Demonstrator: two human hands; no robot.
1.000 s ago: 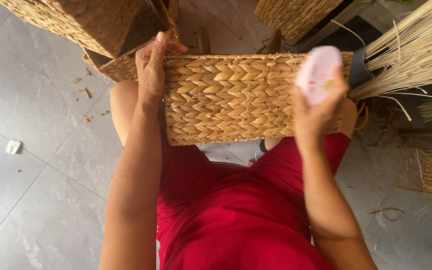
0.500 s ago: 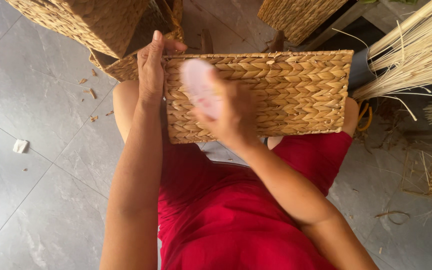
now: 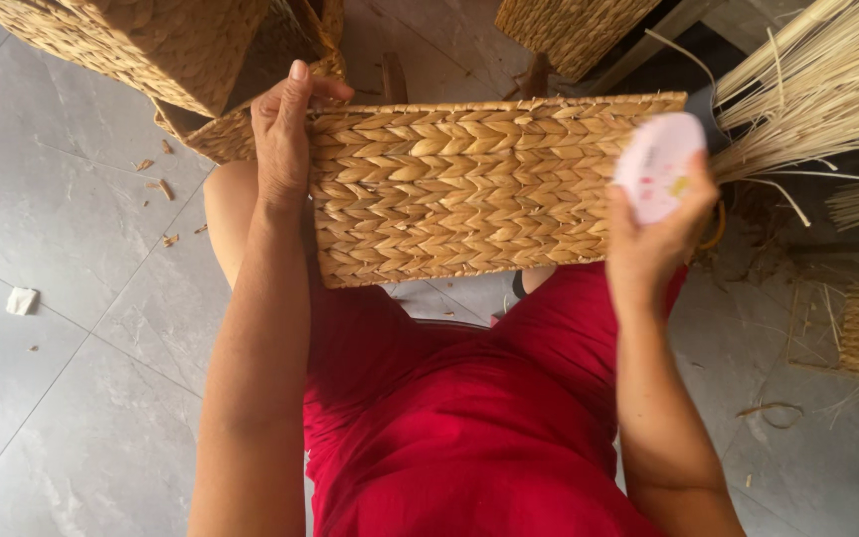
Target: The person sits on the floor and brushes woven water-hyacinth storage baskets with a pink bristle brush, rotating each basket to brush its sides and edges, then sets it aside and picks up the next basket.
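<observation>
Since half a second ago, my right hand (image 3: 653, 244) has swung from the left part of the woven basket (image 3: 469, 189) back out to its right end, carrying the pink pad (image 3: 658, 164) with it. I am holding that pad closed in my fingers, its pale face turned up toward me, just at the basket's right edge; what kind of pad it is, I cannot make out, and my fingers are hiding its lower part.

My left hand (image 3: 285, 134) is staying where it was, clamped over the basket's left end with the thumb wrapped behind the top rim. I am resting the basket on edge across my lap, against my red dress (image 3: 469, 428), so only one long woven side is showing and its inside is hidden.

Beyond my left hand, other woven baskets (image 3: 131, 45) are being cut off by the top of the view. At the right, a bundle of pale straw (image 3: 817, 89) is fanning out past the edge. Small scraps are lying on the grey tiled floor (image 3: 42, 199), along with a white crumpled bit (image 3: 22, 300).
</observation>
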